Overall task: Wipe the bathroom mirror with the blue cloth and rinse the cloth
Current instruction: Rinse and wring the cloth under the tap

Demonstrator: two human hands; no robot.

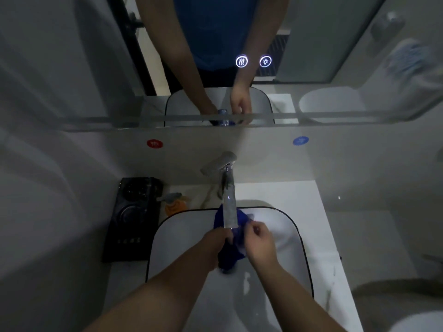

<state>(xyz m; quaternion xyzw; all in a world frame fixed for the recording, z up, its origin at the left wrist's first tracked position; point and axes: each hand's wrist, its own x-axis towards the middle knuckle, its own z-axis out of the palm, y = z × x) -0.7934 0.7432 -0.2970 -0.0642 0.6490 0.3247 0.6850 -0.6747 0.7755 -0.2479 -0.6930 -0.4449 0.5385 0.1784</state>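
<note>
The blue cloth [231, 250] is bunched between both my hands over the white basin [291, 232]. Water streams from the chrome tap [221, 165] straight onto the cloth. My left hand [215, 245] grips the cloth's left side, partly hidden behind the water stream. My right hand [260, 240] pinches the cloth's right side with curled fingers. The mirror [72, 56] fills the wall above and reflects my arms and the basin.
A black rack [130, 219] stands left of the basin, with an orange soap bottle [176, 203] beside it. Red [154, 143] and blue [300, 140] round stickers mark the wall. Two lit touch icons [253, 61] glow in the mirror. A toilet [417, 319] sits at lower right.
</note>
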